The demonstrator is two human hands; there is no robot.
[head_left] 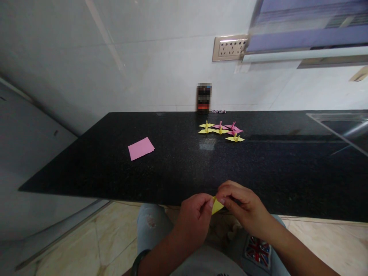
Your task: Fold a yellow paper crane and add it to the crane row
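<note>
Both hands pinching a small folded yellow paper (217,206), held in air just off the table's near edge, above the lap, not resting on the table (178,168). Left hand (193,218): thumb + index fingers clenched on the paper's left side. Right hand (243,209): fingers curled over, grasping the top/right corner. Paper mostly hidden btwn the fingers, only a triangular flap shows; can't tell which fold it's at.

On table: pink paper square (140,148) lying flat toward the left, well apart from the hands. Cluster of finished paper cranes (221,130), yellow + pink, near the far edge around mid-table, touching or just beside each other. Small dark box (204,99) against the wall behind them, blurred out. Wall socket (229,48) above. Sink (345,126) at right end.

To do this fold well, IMO: keep edges aligned before pressing, pinch crease from the corner outward, hold w/ one hand while the other runs the crease. Putting it down on the table would give a sharper crease than mid-air.
</note>
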